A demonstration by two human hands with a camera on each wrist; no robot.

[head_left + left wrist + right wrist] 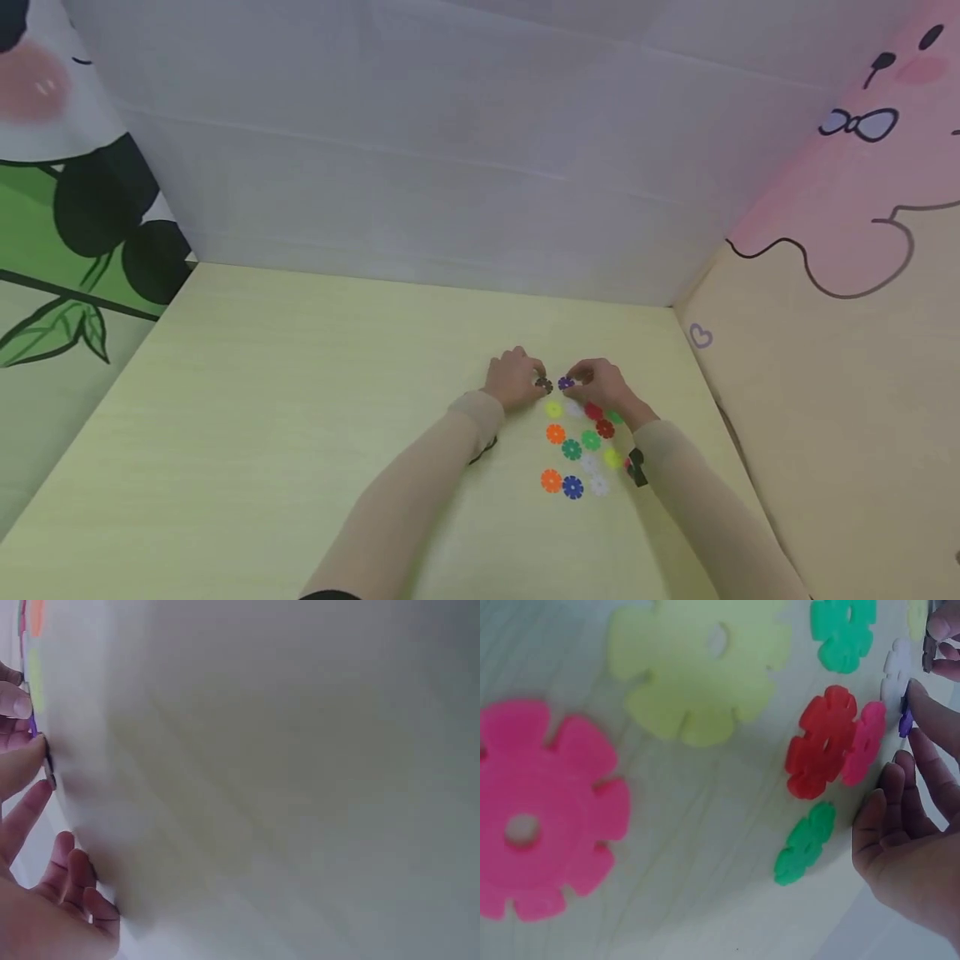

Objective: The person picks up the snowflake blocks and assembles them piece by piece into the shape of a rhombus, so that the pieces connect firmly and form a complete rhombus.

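Purple disc (566,383) and brown disc (543,385) are just apart at the far right of the bench (300,375). We grasp the purple one in the fingers of our right hand (604,385), and the brown one, left of it, in those of our left hand (513,379). Nearer us lie loose discs (591,439), among them a yellow disc (553,409) and, nearer still, an orange disc (551,481) just left of a blue disc (573,487).

Smooth plastic discs (562,799); wood-grain tabletop (300,400)
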